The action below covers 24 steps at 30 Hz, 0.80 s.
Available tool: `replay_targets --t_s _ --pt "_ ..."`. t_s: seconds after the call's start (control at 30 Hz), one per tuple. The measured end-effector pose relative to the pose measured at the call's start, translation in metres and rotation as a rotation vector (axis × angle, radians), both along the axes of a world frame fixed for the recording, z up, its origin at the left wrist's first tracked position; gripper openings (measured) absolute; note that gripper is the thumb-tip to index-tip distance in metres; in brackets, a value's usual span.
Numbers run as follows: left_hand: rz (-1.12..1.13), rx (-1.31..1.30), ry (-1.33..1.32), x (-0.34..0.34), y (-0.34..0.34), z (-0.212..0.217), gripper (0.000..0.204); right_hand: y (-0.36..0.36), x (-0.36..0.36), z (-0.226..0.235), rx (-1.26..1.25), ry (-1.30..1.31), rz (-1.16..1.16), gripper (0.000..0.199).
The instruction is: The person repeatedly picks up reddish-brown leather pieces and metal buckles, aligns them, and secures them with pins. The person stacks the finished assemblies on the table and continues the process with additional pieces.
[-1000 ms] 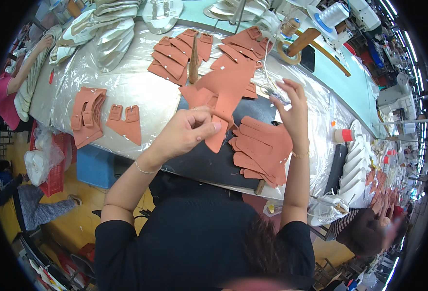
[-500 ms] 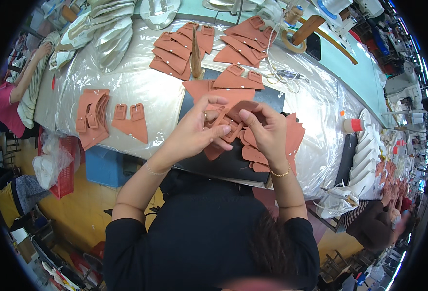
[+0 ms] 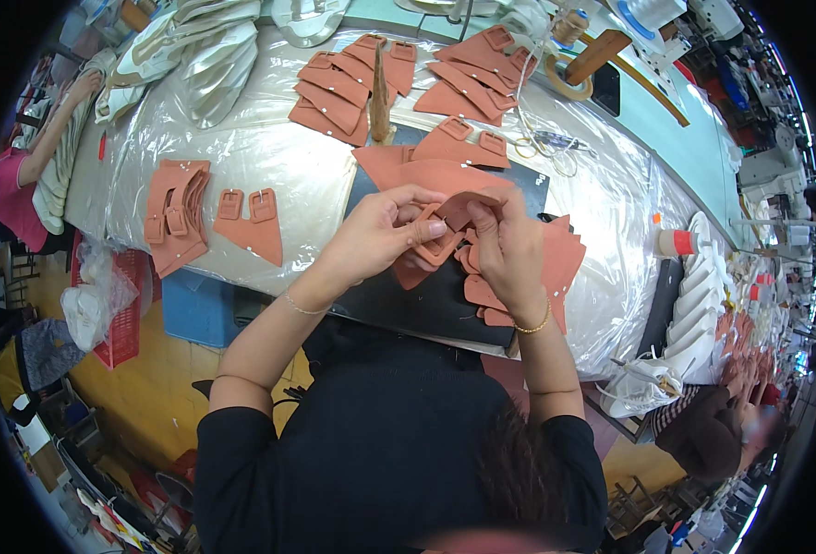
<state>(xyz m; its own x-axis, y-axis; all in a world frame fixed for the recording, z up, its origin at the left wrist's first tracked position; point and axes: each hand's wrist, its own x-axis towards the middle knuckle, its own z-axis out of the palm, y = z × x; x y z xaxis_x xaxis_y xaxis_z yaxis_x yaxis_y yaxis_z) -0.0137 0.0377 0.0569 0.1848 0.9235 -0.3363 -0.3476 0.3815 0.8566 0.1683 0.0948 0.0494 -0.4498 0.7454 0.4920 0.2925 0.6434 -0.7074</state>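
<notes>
Over the dark board (image 3: 398, 309), my left hand (image 3: 380, 233) grips a square terracotta buckle (image 3: 438, 247), its thumb lying across the frame. My right hand (image 3: 507, 254) pinches a terracotta leather piece (image 3: 469, 205) at the buckle's upper side; whether it passes through the buckle is hidden by fingers. Under and beside my right wrist lies a stack of cut leather pieces (image 3: 563, 268). Beyond my hands, a panel with two buckles (image 3: 454, 146) rests on other flat leather at the board's far side. A pointed, upright wooden stick (image 3: 380, 97) stands there too.
Buckled panels lie in a far left pile (image 3: 329, 102), a far right pile (image 3: 472, 88) and a left pile (image 3: 177, 222), beside a single panel (image 3: 253, 235). Scissors (image 3: 556, 152), a tape roll (image 3: 569, 78), a red-and-white spool (image 3: 677, 242) and white shoe parts (image 3: 699, 295) sit rightward.
The buckle has turned so its opening shows more between my hands. My left fingers have closed in on it, and my right fingers have shifted along the leather piece.
</notes>
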Motion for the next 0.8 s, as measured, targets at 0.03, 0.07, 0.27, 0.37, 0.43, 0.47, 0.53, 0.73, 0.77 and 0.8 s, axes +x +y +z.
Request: replay_targets --t_s 0.03,0.07,0.27,0.37,0.43,0.47,0.53,0.73,0.77,0.8 --pt "0.013 0.0 -0.029 0.0 0.0 -0.001 0.038 0.001 0.0 -0.001 -0.11 0.061 0.004 0.011" --pt "0.018 0.01 0.007 0.0 0.001 -0.002 0.038 0.002 0.0 -0.002 -0.226 0.12 0.006 0.011" --pt "0.021 -0.01 0.058 -0.001 0.004 -0.003 0.03 0.004 -0.001 -0.001 -0.595 0.281 0.052 0.013" --pt "0.057 0.011 0.016 0.003 0.005 -0.004 0.026 0.003 -0.003 -0.002 -0.484 0.256 0.033 0.011" --pt "0.095 0.04 0.005 0.006 0.005 -0.007 0.026 0.001 -0.002 -0.004 -0.328 0.179 0.016 0.008" --pt "0.088 0.051 -0.003 0.006 0.005 -0.009 0.027 0.0 0.0 -0.005 -0.225 0.12 0.014 0.009" --pt "0.097 0.053 -0.011 0.006 0.004 -0.013 0.03 -0.003 0.004 -0.007 0.031 -0.02 0.007 0.015" --pt "0.109 0.043 0.032 0.004 -0.002 -0.017 0.021 -0.017 0.002 -0.001 0.437 -0.174 0.068 0.032" --pt "0.116 0.118 0.168 0.005 -0.002 -0.017 0.021 -0.018 0.0 -0.001 0.425 -0.155 0.088 0.032" --pt "0.158 0.151 0.203 0.008 -0.002 -0.018 0.02 -0.019 -0.001 -0.001 0.384 -0.161 0.1 0.03"
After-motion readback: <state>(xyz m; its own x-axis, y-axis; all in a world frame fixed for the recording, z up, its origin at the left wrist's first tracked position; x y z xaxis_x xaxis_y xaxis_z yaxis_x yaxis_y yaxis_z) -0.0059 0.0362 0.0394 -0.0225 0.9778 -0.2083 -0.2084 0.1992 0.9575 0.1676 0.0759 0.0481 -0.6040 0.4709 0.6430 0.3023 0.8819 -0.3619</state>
